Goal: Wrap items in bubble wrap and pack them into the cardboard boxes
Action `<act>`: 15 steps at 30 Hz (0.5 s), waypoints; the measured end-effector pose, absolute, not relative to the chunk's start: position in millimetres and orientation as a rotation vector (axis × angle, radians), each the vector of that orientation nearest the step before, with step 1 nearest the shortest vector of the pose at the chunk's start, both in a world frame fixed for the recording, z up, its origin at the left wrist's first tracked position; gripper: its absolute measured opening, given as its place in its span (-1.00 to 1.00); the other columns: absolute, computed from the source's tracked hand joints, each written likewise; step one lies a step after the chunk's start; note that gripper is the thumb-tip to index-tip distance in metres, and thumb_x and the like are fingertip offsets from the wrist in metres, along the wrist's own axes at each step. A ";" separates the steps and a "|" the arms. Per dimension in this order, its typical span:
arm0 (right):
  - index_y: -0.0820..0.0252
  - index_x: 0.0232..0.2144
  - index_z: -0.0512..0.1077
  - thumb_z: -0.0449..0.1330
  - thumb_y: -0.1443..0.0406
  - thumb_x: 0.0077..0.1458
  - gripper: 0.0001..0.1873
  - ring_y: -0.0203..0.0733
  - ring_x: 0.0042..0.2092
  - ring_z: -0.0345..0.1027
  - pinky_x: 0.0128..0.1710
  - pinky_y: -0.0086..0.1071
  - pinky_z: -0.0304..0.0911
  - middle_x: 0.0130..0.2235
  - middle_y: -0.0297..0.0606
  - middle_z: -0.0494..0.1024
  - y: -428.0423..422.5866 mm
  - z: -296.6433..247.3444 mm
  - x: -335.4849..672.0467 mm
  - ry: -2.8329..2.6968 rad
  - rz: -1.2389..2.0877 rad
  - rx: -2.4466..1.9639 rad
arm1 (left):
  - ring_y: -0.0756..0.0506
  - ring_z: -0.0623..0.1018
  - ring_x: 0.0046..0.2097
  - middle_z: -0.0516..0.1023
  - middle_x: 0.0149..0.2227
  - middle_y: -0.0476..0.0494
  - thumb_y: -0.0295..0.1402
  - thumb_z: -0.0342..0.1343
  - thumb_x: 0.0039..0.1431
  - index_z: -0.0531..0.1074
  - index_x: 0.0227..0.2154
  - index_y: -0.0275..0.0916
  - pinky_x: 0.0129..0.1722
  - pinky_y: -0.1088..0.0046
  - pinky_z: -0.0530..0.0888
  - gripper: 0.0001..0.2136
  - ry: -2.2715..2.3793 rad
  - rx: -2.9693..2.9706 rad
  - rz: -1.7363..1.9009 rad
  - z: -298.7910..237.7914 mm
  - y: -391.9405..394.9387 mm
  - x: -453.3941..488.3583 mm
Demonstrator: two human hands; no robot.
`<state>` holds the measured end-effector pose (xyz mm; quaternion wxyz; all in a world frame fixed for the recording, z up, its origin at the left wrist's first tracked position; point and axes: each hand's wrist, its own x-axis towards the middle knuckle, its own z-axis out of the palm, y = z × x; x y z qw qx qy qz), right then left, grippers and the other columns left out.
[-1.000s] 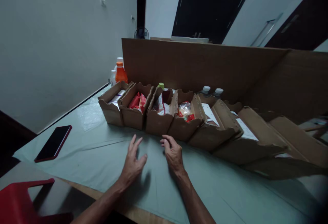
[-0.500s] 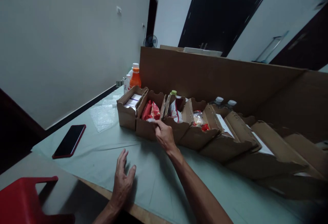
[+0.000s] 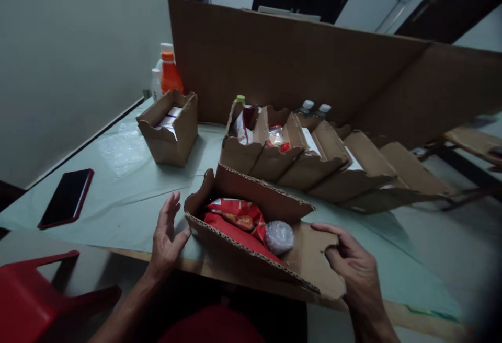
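My right hand [image 3: 355, 264] grips the notched low end of a cardboard box [image 3: 316, 259], which sits sideways at the table's front edge. Inside the box lie red snack packets [image 3: 239, 223] and a round bundle in clear plastic wrap [image 3: 279, 237]. My left hand [image 3: 168, 238] is beside the box's far left end, fingers stretched and apart, with nothing in it. Whether its thumb touches the cardboard I cannot tell.
A box of white cartons [image 3: 168, 141] stands left of a gap in the row of cardboard boxes [image 3: 239, 157]. Bottles [image 3: 171, 73], bubble wrap [image 3: 123, 147], a phone [image 3: 66, 198] and a tall cardboard panel [image 3: 274, 60] are around. A red stool [image 3: 35, 296] is at lower left.
My right hand has pulled the box with red packets out of the row, towards me and turned it sideways. My left hand stays open, a little further left in view.
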<state>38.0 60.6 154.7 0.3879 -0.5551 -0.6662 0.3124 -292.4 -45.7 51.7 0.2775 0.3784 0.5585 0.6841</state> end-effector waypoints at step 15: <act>0.11 -0.12 0.58 0.15 -0.13 0.10 -0.46 0.12 0.07 0.48 0.07 -0.09 0.42 -0.08 -0.13 0.66 76.7 50.7 51.7 -1.504 0.866 -1.337 | -0.31 0.37 0.29 0.41 0.24 -0.30 -0.28 0.19 0.07 0.27 0.25 -0.26 0.29 0.13 0.31 -0.36 1.647 1.037 1.600 42.1 -20.9 -235.4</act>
